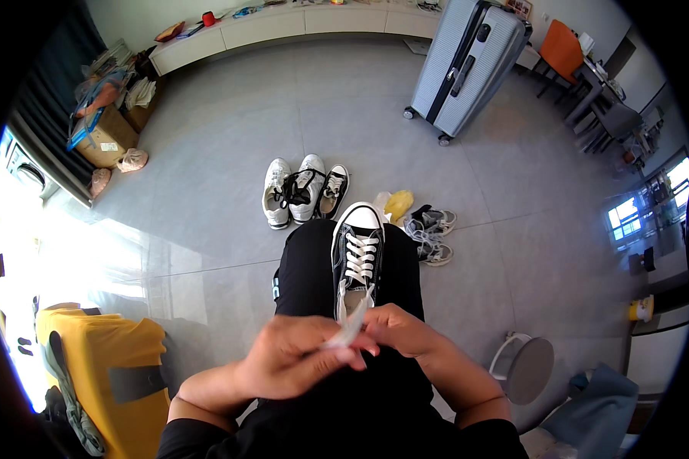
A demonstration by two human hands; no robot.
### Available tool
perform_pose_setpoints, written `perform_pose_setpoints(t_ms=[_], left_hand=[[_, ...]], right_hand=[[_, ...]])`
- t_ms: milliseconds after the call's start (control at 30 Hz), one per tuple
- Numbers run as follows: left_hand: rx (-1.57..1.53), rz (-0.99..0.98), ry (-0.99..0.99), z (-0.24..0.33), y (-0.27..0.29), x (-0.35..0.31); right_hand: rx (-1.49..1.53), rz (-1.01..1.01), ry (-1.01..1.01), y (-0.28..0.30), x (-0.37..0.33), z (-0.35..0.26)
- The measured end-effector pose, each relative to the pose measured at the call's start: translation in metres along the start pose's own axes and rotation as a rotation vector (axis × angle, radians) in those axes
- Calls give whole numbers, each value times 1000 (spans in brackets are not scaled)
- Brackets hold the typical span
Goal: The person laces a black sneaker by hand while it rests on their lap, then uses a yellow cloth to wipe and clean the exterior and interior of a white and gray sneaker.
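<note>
The left hand pinches one blurred white lace; the right hand curls beside it, its grip unclear. Just beyond them, one black sneaker rests on the lap; farther ahead stand two white shoes and one black shoe.

This is a home, apparently a living room: a long low cabinet lines the wall, a washer shows past a dark curtain, and a suitcase and orange chair stand on tiled floor.
</note>
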State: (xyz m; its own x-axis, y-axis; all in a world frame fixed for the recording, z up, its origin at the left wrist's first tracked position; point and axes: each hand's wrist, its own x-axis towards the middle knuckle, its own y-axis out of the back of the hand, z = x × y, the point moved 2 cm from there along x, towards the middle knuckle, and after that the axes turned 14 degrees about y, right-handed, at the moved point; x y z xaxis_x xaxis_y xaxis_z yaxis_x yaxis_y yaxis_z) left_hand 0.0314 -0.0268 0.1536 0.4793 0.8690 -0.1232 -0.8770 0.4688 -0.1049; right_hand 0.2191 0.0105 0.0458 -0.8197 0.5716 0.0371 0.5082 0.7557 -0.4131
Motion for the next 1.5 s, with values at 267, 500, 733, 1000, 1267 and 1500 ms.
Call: perform_pose_setpoints(t_ms=[267,500,733,1000,1267,1500], left_hand=[[422,-308,-88,-34,-23,-11],[-143,-89,223,-71,15,-4],[-290,111,732,-105,-8,36],[-996,-11,700,-114,-3,49],[240,174,354,-110,7,35],[1037,485,-143,-97,-5,32]], right_hand=[[332,544,56,-33,-4,-19],[-99,501,153,-21,-46,-40],[-824,119,210,-65,-40,-54],[-993,-95,-18,-56,-37,2],[-1007,288,-78,21,-43,2],[-903,392,-101,43,-21,-2]])
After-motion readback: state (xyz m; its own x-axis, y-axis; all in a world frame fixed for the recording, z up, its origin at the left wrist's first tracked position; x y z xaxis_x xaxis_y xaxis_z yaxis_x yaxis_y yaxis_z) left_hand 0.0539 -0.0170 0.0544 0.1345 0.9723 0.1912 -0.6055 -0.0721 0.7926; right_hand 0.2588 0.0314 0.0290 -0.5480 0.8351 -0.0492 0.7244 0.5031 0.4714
